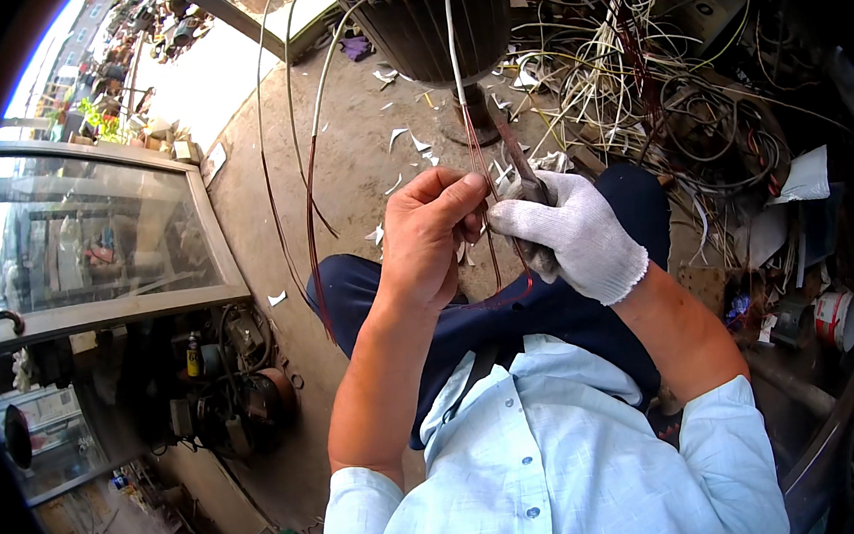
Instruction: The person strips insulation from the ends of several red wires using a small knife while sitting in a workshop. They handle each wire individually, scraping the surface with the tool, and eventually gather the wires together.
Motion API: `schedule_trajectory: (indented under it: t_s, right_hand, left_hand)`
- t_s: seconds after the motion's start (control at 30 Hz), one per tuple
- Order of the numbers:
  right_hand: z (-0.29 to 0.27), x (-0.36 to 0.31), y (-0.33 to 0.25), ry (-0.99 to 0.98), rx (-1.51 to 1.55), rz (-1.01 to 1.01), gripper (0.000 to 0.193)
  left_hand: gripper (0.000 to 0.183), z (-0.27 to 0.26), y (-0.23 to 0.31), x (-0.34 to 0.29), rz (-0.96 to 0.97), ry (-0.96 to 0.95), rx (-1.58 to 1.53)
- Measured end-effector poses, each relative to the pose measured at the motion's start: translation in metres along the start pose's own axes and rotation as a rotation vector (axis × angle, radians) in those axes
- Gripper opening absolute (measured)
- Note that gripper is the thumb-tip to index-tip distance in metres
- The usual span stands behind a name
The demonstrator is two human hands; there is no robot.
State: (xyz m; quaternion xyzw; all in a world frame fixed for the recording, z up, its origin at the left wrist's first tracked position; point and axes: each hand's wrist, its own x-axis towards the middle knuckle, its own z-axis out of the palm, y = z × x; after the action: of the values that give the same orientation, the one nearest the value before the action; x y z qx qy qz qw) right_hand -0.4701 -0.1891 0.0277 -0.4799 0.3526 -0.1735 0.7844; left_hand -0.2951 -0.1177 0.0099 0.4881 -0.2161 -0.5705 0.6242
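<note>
My bare left hand (431,228) pinches a bundle of thin reddish-brown copper wires (473,143) between thumb and fingertips. These wires run down out of a white sleeve (452,34) hanging from a dark, ribbed cylindrical motor part (419,32) and loop below my hands. In a white knit glove, my right hand (577,230) is closed round a knife-like tool with a worn, narrow blade (512,148) pointing up and away. The gloved thumb lies close beside the wires; its exact contact is hard to see. Further left, more sleeved wires (312,140) from the motor part dangle loose.
A large tangle of pale and dark wires (624,91) lies at the right. White scraps (399,139) litter the concrete floor. A glass-paned door (103,232) stands on the left, with machine parts (247,407) below it. A white-and-red can (837,321) sits far right.
</note>
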Motion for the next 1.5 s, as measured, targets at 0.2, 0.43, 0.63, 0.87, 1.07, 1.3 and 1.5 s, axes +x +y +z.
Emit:
schedule_trajectory:
  t_s: [0.2,0.43,0.63,0.87,1.07,1.3,1.5]
  right_hand:
    - [-0.007,-0.001,0.0,-0.011,0.053,0.042,0.021]
    - [-0.003,-0.006,0.002,-0.048,-0.051,0.056,0.02]
    - [-0.003,-0.005,0.006,0.006,-0.197,0.014,0.023]
    - [0.003,0.011,0.023,-0.052,-0.141,-0.072,0.018]
    - [-0.022,0.059,0.087,-0.091,0.299,-0.178,0.009]
    - [-0.005,0.053,0.086,0.067,-0.145,-0.272,0.011]
    - [-0.027,-0.004,0.014,0.221,-0.132,-0.207,0.025]
  left_hand:
    - [0.015,-0.008,0.005,-0.001,-0.014,-0.044,-0.034]
    - [0.014,-0.009,0.007,-0.007,-0.066,-0.108,-0.151]
    - [0.022,0.005,0.01,-0.034,0.037,-0.114,-0.172]
    - [0.03,0.003,-0.009,-0.056,0.432,-0.404,-0.095]
    - [0.023,0.003,-0.029,-0.038,0.743,-0.405,0.423]
    - [0.015,-0.018,-0.036,-0.066,0.704,-0.271,0.249]
    - [0.017,-0.01,-0.023,-0.073,0.717,-0.223,0.558]
